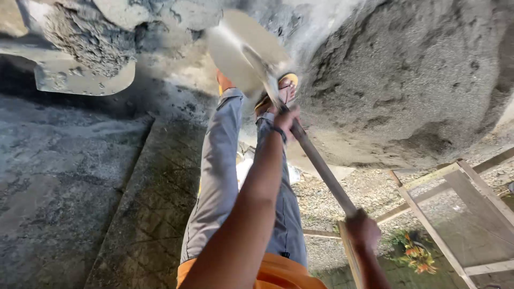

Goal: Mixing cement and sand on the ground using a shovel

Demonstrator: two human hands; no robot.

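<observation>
We hold the shovel (251, 56) with both hands, left hand (286, 119) closed low on the handle, right hand (363, 230) closed near its end, blade up by the sand pile (407, 80); best to keep the blade level.

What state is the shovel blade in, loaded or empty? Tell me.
Empty: the shovel blade shows a bare pale face. Left hand and right hand grip the handle.
</observation>
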